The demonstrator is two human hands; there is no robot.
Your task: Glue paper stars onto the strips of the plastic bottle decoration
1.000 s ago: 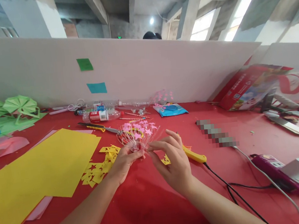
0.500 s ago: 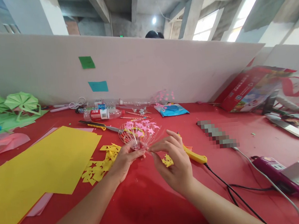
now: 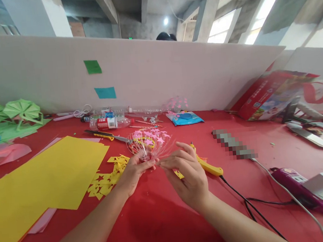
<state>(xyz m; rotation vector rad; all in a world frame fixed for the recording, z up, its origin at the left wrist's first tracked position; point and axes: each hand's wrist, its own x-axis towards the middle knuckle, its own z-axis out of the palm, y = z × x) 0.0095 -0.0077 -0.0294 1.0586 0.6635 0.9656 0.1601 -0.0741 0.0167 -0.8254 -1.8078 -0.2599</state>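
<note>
A clear plastic bottle piece cut into thin curling strips [image 3: 144,153], with pink paper stars [image 3: 151,135] on the strip ends, is held upright above the table. My left hand [image 3: 133,172] grips it low down, thumb laid across the front. Close to the right side of its base, my right hand [image 3: 187,171] has thumb and forefinger pinched together, other fingers raised and curled. Whatever lies in that pinch is too fine to make out. Yellow star-punched paper scraps [image 3: 107,180] lie beside my left hand. Behind my right hand sits a yellow-handled hot tool [image 3: 211,168], partly covered.
Yellow paper sheets [image 3: 50,176] spread over the left side. At the back lie scissors [image 3: 106,135], plastic bottles [image 3: 109,123], a blue wipes pack [image 3: 185,118] and another star-tipped strip piece [image 3: 178,103]. Cables run from a purple power strip [image 3: 303,191] on the right.
My right hand's fingertips have shifted slightly left, toward the base of the bottle piece. My left hand keeps its hold, and the star-tipped strips have tilted a little.
</note>
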